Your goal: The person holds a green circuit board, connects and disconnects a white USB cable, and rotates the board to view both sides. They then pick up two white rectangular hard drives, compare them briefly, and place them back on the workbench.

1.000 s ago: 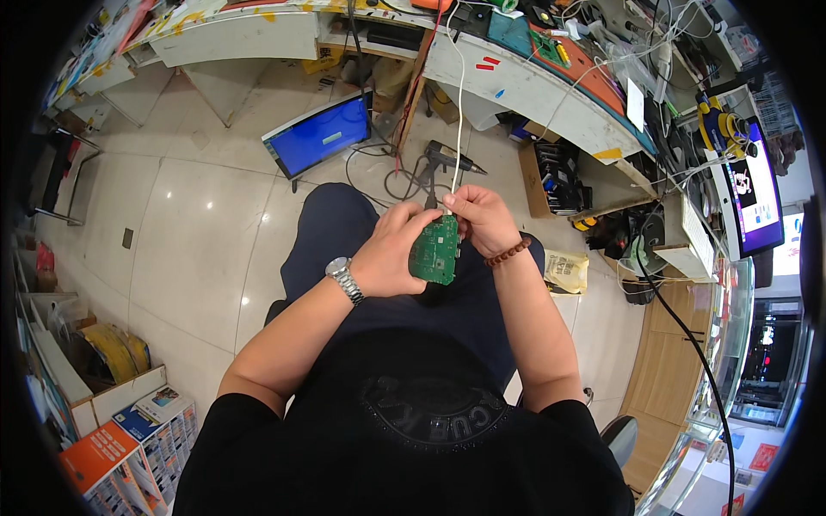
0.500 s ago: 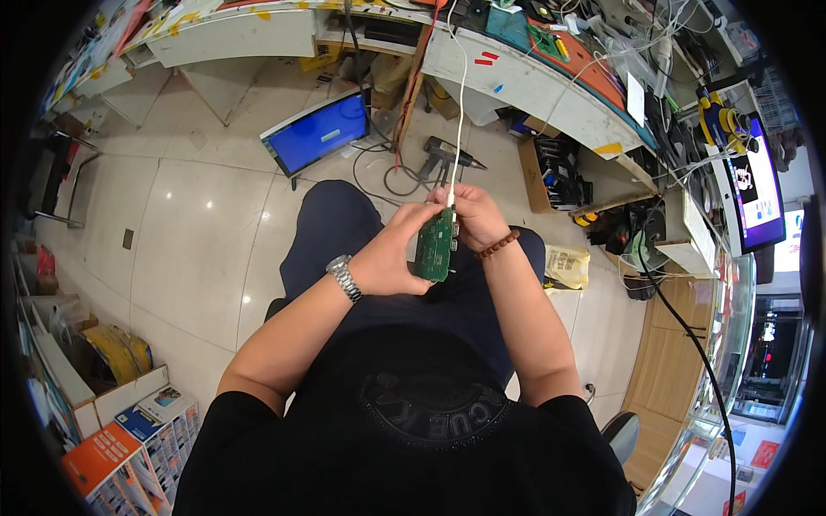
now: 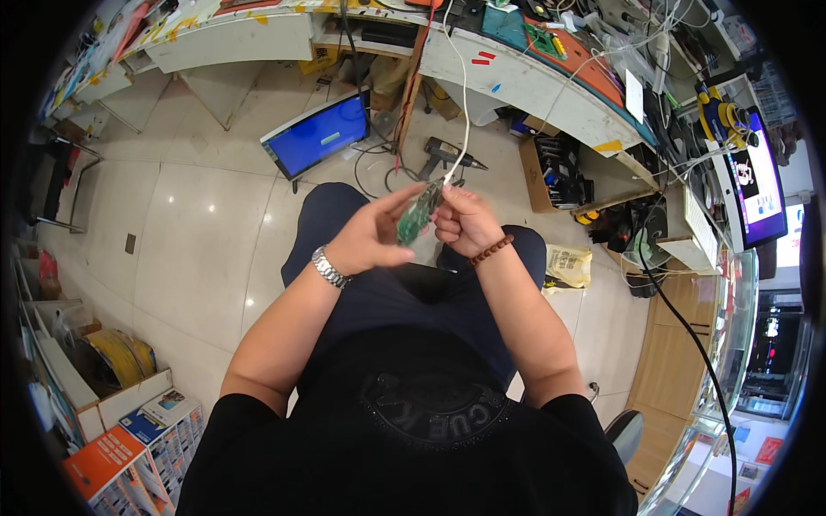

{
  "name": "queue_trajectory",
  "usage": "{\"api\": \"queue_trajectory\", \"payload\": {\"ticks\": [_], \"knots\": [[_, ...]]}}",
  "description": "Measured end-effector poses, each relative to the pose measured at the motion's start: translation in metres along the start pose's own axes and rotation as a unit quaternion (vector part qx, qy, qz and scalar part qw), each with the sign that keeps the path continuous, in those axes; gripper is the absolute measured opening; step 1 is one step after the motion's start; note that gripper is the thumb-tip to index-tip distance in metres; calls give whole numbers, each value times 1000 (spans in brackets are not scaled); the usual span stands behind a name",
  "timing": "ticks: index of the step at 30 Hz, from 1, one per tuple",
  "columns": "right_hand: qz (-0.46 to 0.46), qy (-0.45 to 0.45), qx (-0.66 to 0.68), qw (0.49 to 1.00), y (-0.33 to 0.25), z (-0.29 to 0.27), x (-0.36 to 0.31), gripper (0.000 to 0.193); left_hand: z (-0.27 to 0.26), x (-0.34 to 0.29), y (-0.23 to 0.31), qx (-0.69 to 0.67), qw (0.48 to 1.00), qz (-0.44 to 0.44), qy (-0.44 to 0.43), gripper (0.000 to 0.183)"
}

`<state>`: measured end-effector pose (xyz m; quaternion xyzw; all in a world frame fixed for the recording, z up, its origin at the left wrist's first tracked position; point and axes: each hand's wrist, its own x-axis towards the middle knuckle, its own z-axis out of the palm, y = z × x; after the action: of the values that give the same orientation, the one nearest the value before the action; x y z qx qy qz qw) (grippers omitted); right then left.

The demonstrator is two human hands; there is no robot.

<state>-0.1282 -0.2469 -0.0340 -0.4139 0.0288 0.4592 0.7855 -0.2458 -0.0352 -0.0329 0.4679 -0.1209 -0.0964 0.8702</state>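
A green circuit board (image 3: 416, 218), blurred by motion, is tilted between my hands above my lap. My left hand (image 3: 368, 236), with a metal watch on its wrist, curves around the board's left side; its fingers touch the upper edge and its thumb stands away below. At the board's upper right end, my right hand (image 3: 467, 219) pinches with thumb and bent fingers where the white cable (image 3: 466, 116) meets the board. A beaded bracelet circles that wrist. The plug itself is mostly hidden by the fingers. From there the cable runs up to the workbench.
On the floor ahead stand a blue-screened monitor (image 3: 317, 135) and a heat gun (image 3: 452, 156). The cluttered workbench (image 3: 516, 73) curves across the far side, with a cardboard box (image 3: 539, 176) below it. Another screen (image 3: 755, 185) is at right; a yellow bag (image 3: 568, 266) lies beside my knee.
The board has turned from showing its broad green face to a slanted, blurred pose, and shifted left. My left hand has moved left and its thumb has come off the board's lower end.
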Motion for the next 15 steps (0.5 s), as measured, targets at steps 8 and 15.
{"api": "queue_trajectory", "payload": {"ticks": [8, 15], "knots": [[-163, 98, -50, 980, -1, 14, -6, 42, -10, 5, -10, -249, 968, -12, 30, 78], [-234, 232, -182, 926, -15, 22, -5, 40, -6, 2, -9, -173, 977, -12, 122, 56]]}}
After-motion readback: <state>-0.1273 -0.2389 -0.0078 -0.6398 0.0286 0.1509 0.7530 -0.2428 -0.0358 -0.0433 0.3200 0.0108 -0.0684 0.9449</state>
